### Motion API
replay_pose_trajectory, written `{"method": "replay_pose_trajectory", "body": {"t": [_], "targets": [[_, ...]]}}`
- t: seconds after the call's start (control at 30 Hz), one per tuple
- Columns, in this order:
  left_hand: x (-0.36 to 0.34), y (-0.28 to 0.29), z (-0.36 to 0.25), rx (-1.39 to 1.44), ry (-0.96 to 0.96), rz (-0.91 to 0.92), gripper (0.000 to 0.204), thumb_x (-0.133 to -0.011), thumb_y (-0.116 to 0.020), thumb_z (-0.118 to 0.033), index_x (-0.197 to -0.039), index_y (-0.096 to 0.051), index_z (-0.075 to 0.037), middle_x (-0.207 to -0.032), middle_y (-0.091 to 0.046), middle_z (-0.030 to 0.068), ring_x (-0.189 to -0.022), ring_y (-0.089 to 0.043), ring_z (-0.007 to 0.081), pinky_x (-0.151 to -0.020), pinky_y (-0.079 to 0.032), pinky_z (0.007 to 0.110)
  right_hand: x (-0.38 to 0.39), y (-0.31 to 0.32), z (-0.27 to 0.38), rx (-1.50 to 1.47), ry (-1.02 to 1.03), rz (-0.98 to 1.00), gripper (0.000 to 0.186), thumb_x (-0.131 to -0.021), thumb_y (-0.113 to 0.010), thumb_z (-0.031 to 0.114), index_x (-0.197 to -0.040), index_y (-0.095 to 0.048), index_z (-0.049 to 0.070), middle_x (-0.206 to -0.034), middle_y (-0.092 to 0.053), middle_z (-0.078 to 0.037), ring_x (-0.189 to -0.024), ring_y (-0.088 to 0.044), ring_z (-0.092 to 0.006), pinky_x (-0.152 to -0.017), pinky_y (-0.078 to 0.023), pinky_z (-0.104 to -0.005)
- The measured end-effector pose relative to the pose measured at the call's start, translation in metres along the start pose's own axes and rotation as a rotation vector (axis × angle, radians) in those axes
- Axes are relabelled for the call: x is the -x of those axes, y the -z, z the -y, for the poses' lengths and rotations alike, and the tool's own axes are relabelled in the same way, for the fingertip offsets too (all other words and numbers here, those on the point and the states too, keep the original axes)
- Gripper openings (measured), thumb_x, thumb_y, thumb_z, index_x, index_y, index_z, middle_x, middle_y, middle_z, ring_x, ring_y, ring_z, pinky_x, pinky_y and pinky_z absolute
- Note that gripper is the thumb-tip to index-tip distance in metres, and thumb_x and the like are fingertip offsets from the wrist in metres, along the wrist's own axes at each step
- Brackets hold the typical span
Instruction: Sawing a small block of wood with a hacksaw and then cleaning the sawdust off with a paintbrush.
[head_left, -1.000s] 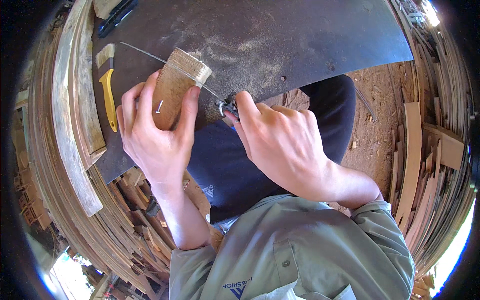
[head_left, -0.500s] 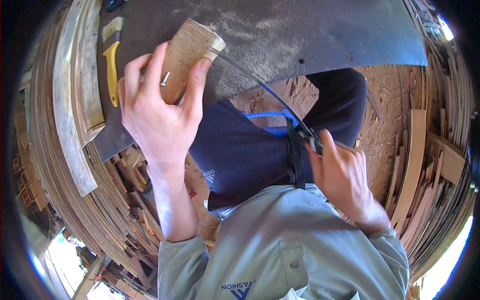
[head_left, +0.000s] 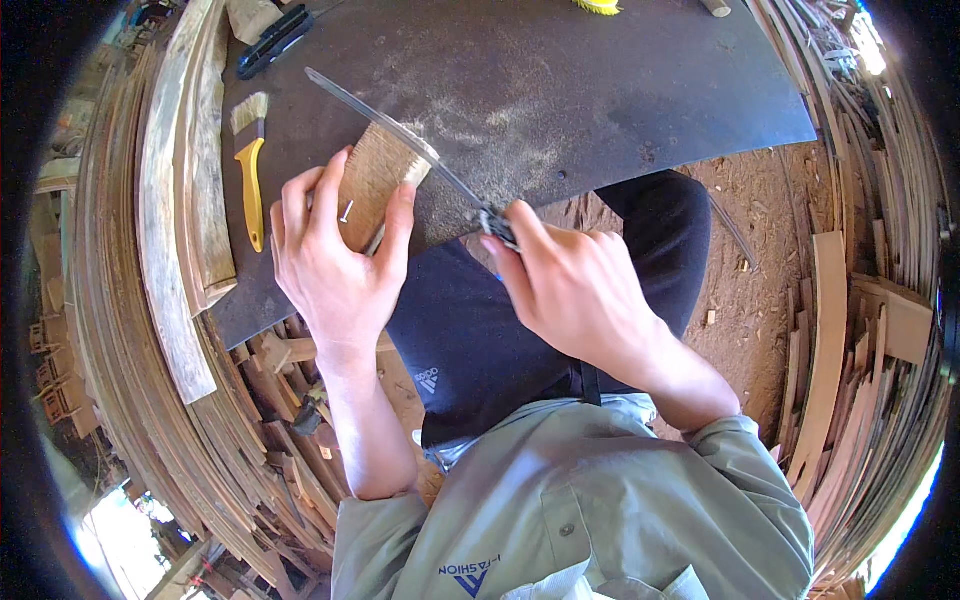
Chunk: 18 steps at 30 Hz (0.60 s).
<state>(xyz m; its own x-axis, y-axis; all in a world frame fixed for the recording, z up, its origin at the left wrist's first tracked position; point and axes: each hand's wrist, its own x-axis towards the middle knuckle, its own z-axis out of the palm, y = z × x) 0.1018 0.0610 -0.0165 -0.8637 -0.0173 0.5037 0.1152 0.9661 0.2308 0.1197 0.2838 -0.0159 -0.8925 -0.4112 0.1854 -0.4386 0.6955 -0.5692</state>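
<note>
My left hand [head_left: 340, 270] grips a light wooden block [head_left: 372, 185] at the edge of the dark table [head_left: 660, 70]. A small pale nail [head_left: 346, 211] shows on the block's face. My right hand [head_left: 570, 285] is closed on the dark handle [head_left: 497, 228] of a long, thin saw blade [head_left: 345, 92], which lies diagonally across the block near its upper end and reaches past it to the upper left. Pale dust is scattered on the table around the block.
A yellow-handled brush [head_left: 250, 180] lies left of the block, with a black tool [head_left: 270, 42] above it. A yellow bristled object [head_left: 598, 6] sits at the far edge. Long boards [head_left: 170, 250] line the left, stacked wood [head_left: 850, 350] the right. My legs [head_left: 480, 330] are below the table edge.
Half a second ago my right hand was drawn back toward my lap; it has since moved up and left, carrying the blade further across the block. My left hand still grips the block.
</note>
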Motion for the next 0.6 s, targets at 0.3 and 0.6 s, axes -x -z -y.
{"method": "replay_pose_trajectory", "body": {"t": [0.3,0.6], "targets": [[0.001,0.002,0.000,-0.004,0.005,-0.026,0.055,-0.085,-0.082,-0.048,-0.124,-0.072,-0.011,-0.111,-0.065,0.0074,-0.101,-0.066,0.0304,-0.087,-0.054,0.046,-0.011,-0.005,0.012,0.131,-0.007,0.028,0.024,-0.104,-0.063,0.024,-0.096,-0.053,0.003,-0.057,-0.059,-0.011,-0.048,-0.062,-0.0322,-0.045,-0.047,-0.0434],[0.002,0.002,-0.007,-0.005,0.038,-0.029,0.053,-0.086,-0.083,-0.047,-0.122,-0.073,-0.010,-0.111,-0.066,0.0083,-0.102,-0.066,0.0322,-0.089,-0.053,0.046,-0.012,-0.003,0.012,0.254,-0.024,0.026,0.024,-0.103,-0.065,0.026,-0.100,-0.057,0.003,-0.051,-0.057,-0.012,-0.047,-0.062,-0.0350,-0.046,-0.048,-0.0446]]}}
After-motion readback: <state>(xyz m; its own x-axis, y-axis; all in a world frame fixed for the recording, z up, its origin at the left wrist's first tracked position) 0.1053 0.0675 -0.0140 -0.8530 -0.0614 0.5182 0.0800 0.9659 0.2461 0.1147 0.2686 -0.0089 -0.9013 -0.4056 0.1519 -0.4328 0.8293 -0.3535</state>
